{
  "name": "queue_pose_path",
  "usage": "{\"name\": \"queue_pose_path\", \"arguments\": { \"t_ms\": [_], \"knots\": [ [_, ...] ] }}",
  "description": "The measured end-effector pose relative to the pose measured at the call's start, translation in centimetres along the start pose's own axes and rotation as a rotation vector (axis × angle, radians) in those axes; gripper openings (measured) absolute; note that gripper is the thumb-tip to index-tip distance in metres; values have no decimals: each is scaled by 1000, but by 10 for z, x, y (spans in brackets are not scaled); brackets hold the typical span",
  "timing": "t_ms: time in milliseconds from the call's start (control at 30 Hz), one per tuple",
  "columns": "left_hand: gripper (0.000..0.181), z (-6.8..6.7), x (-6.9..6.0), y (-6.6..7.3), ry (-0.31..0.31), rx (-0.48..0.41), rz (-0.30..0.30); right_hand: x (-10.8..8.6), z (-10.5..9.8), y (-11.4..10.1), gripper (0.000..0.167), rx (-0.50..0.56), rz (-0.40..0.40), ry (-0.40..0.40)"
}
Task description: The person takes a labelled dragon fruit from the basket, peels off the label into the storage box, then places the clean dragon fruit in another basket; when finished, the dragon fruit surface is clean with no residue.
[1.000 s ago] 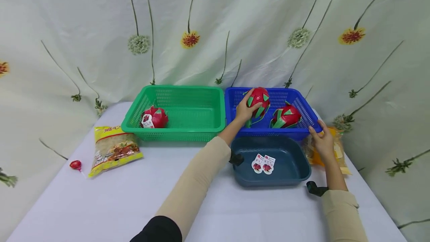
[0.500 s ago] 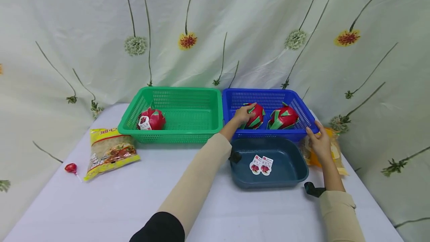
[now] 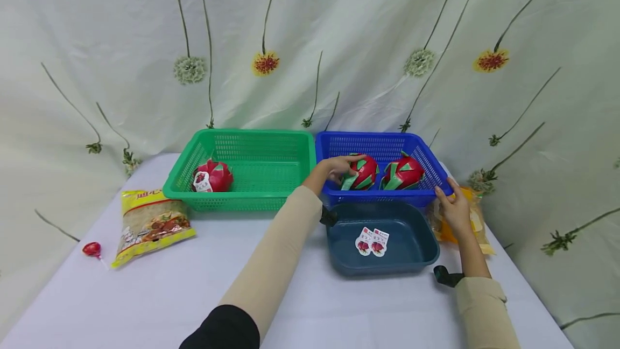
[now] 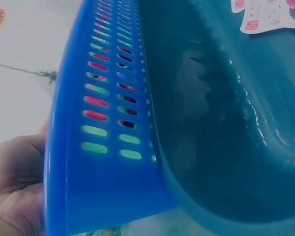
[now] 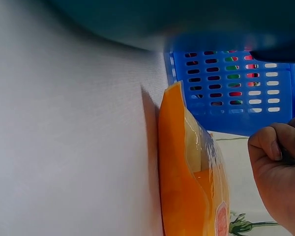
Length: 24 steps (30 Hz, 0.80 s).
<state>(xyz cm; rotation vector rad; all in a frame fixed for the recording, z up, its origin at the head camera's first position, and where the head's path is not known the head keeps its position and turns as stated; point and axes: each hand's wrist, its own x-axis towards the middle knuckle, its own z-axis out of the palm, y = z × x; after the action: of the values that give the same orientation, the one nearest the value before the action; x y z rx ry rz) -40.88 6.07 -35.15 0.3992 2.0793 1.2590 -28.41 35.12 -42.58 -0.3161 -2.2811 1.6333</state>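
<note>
Touching one red fruit point(image 3: 366, 172), the left hand point(image 3: 336, 168) is resting relaxed and unclenched; the right hand point(image 3: 457, 210) is gripping the blue basket point(image 3: 382, 195) near its corner.

The head view looks forward and down; both close wrist views share the blue basket point(image 4: 113, 125).

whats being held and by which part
The right hand holds the blue rectangular plastic basket by its front right corner; whether the left hand grips the nearest round red-green fruit is unclear.
</note>
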Motion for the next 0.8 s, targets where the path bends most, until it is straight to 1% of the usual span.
{"name": "queue_pose_path", "arguments": {
  "t_ms": [67,133,267,333,400,467,600,700,800],
  "knots": [
    [62,1,10,-5,14,55,17,0,0,1,66,-10,3,5],
    [61,3,22,-10,42,82,53,-1,0,0,66,-26,6,9],
    [58,15,38,-13,156,152,102,-1,1,0,66,-40,5,5],
    [58,22,47,-14,216,207,104,-1,2,1,66,-37,4,2],
    [58,27,57,-14,250,270,112,0,1,2,66,-31,9,1],
    [59,29,63,-14,273,305,119,0,2,3,67,-28,12,-3],
    [59,32,71,-12,311,331,120,2,2,2,67,-1,-3,-9],
    [59,34,75,-9,314,351,118,2,-1,3,68,8,-6,-6],
    [59,32,74,-10,302,369,107,2,1,3,67,11,-1,4]
  ]
}}
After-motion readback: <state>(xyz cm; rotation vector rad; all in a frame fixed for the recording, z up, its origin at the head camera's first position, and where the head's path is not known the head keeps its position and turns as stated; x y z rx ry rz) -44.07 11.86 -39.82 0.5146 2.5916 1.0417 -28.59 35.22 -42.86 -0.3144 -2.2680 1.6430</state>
